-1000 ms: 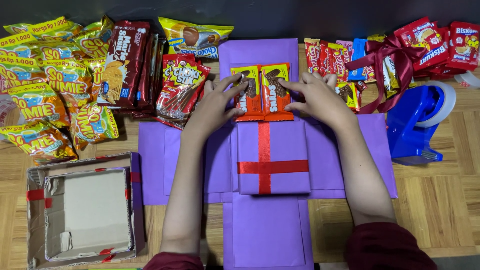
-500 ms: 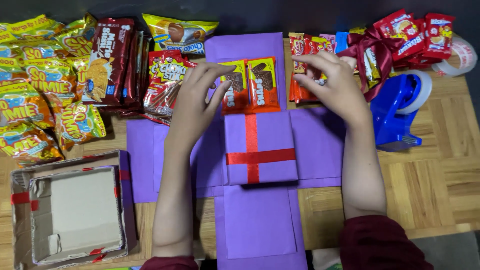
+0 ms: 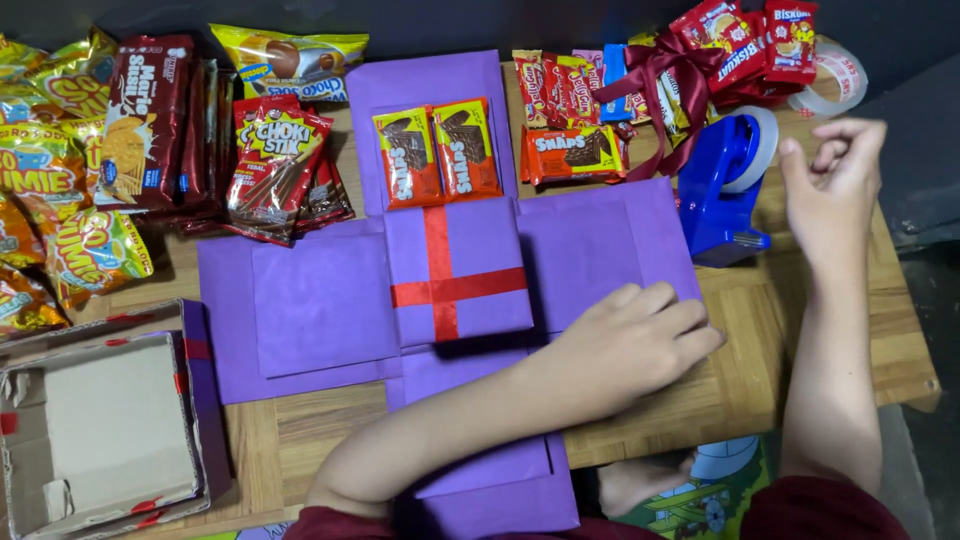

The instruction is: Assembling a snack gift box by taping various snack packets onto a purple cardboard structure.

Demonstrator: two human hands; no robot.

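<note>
Purple box (image 3: 455,290): one, unfolded flat into a cross of four flaps on the wooden table (image 3: 800,340); found at the middle of the view.
Centre block (image 3: 458,272): one small purple square, crossed by one red ribbon (image 3: 440,285), seated at the heart of the cross.
Wafer packets (image 3: 437,152): two, orange and yellow, laid side by side on the far flap, just above the centre block.
Left hand (image 3: 630,345): crossed over to the person's right, laid palm down with fingers spread flat on the right flap; nothing is gripped.
Right hand (image 3: 832,190): raised clear of the table beside the dispenser, fingers loosely curled; whether anything is pinched cannot be told.
Tape dispenser (image 3: 725,195): one, blue, set just off the right flap's far corner.
Tape roll (image 3: 835,80): one, clear, lying at the far right edge.
Bowed bundle (image 3: 720,55): one cluster of red snack packets, bound by one dark red bow.
Orange packet (image 3: 575,152): one, lying between the far flap and the dispenser.
Stick snack packets (image 3: 275,165): a small overlapping stack, red, left of the far flap; count not clear.
Biscuit packs (image 3: 145,120): dark red, upright in a row at far left.
Cardboard lid (image 3: 105,420): one, open side up, purple outside, at near left.
</note>
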